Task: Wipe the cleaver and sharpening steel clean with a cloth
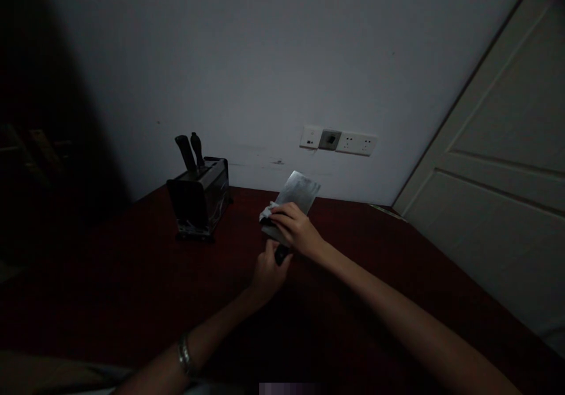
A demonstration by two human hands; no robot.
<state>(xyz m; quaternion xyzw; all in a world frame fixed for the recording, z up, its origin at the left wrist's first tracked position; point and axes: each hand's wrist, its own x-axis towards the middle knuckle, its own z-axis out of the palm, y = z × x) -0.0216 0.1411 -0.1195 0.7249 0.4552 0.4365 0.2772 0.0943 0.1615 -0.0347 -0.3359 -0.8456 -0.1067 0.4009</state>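
A cleaver [300, 189] with a broad metal blade is held up over the dark red table, its blade pointing away from me. My left hand [270, 268] is closed around its black handle [281, 255]. Pressed against the blade is a crumpled white cloth or tissue [266, 212], pinched in my right hand [296, 227]. The right hand covers the lower middle of the blade. A dark patch shows beside the cloth, and I cannot make out what it is.
To the left stands a knife block [188, 203] with black handles [186, 152] sticking up from it. Wall sockets [356, 143] sit above the back edge of the table [353, 236]. A white panelled door [489, 189] is on the right. The room is dim.
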